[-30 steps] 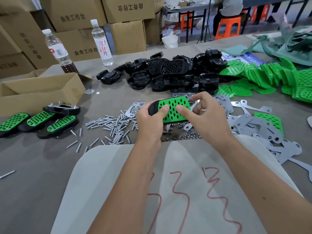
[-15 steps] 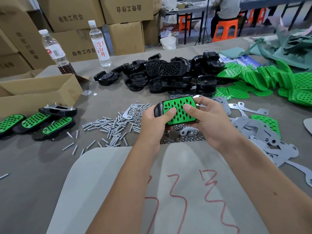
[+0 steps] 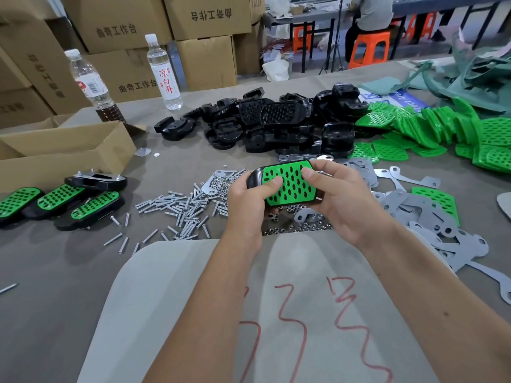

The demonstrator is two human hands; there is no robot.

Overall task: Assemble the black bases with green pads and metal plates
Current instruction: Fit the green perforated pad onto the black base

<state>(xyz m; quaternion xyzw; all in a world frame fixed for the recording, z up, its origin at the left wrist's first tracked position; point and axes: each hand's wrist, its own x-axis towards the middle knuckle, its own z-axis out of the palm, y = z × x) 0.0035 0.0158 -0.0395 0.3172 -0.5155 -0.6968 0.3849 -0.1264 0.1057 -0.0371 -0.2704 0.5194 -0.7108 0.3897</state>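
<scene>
Both hands have drawn the black base [image 3: 253, 176] with its green pad [image 3: 289, 183] nearer, above the scattered nuts [image 3: 298, 226]. Left hand [image 3: 249, 203] and right hand [image 3: 341, 197] curl round opposite ends, forearms converging, thumbs pressing the pad's face.

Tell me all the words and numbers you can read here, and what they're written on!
"曲奇工作台": printed on the cardboard boxes behind the table; on one it appears reversed.
"凉白开": red characters on the clear water bottle.
Label on the other bottle: too blurred to read.
Blue-and-white sheet: letters partly hidden, unreadable.
Red scrawl on the grey cloth: not legible.
</scene>
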